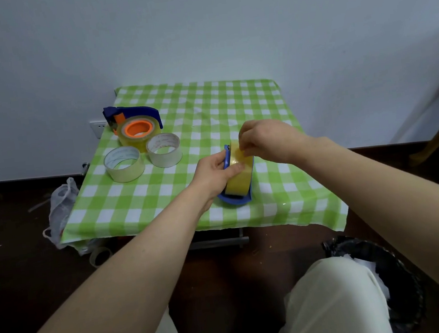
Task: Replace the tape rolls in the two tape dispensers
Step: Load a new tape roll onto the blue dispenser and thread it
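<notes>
My left grip (214, 171) clamps the blue plastic tape dispenser (234, 200) — right grip (264, 138) pinches its yellowish clear tape roll (239, 180).

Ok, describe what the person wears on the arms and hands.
Left arm and right arm are bare to the frame's edge, no sleeves in view. The left hand and right hand wear no gloves; no watch, bracelet or ring shows.

Faint lines of print run round the inner core of the nearer clear tape roll (126, 174) and of the farther clear tape roll (165, 158) just beside it, but the letters are too small and blurred for any word, brand or number to be read.
</notes>
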Tool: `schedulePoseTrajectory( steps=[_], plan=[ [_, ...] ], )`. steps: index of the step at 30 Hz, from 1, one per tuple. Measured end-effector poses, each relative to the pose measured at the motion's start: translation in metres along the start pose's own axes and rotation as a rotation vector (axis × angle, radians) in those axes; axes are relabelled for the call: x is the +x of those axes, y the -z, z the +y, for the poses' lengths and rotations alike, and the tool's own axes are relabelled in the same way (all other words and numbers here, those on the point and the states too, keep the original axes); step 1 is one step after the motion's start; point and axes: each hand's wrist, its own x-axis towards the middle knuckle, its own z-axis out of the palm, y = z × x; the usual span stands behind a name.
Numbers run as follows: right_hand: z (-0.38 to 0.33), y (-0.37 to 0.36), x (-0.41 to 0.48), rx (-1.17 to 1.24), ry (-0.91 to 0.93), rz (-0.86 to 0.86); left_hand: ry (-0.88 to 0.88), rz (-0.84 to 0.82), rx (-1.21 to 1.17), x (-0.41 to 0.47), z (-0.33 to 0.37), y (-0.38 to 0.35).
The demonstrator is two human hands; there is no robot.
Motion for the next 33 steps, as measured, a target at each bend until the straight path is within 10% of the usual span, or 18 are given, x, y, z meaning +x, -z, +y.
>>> schedulePoseTrajectory(
  steps=[33],
  plan=[
    [-0.008,0.005,0.003,-0.047,-0.06,-0.153,0.017,-0.008,0.065,0.002,0.0,-0.002]
  ],
)
